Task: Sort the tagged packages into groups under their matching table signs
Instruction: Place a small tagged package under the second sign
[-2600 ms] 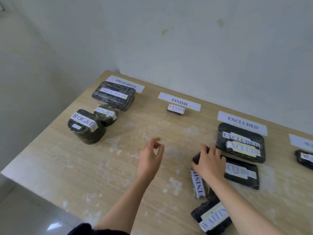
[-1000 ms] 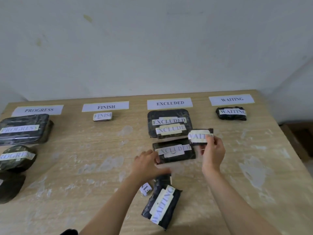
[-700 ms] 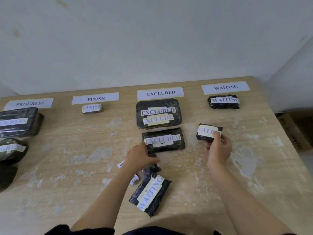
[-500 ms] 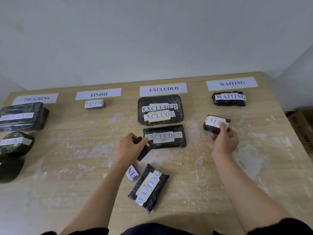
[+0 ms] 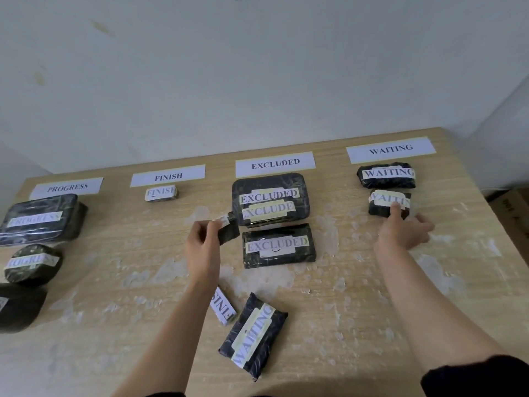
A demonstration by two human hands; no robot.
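Four paper signs line the table's far edge: PROGRESS [image 5: 67,187], FINISH [image 5: 168,176], EXCLUDED [image 5: 274,163], WAITING [image 5: 390,149]. My left hand [image 5: 201,245] holds a small dark package [image 5: 229,229] with a white tag above the table, beside the large EXCLUDED package [image 5: 270,199]; its tag is unreadable. My right hand [image 5: 400,233] has its fingers spread, one fingertip on a small WAITING package [image 5: 383,200] lying just below another WAITING package [image 5: 386,174]. A small FINISH package [image 5: 223,309] and a long WAITING package [image 5: 253,336] lie near me.
A second EXCLUDED package [image 5: 277,246] lies below the first. One FINISH package [image 5: 160,193] sits under its sign. Three dark packages [image 5: 40,219], [image 5: 31,263], [image 5: 20,306] stand at the left under PROGRESS. A cardboard box [image 5: 512,210] sits beyond the wooden table's [image 5: 372,296] right edge.
My right hand carried the small WAITING package up under the WAITING sign, set it down and loosened its grip. My left hand picked up a small dark package and lifted it toward the far side.
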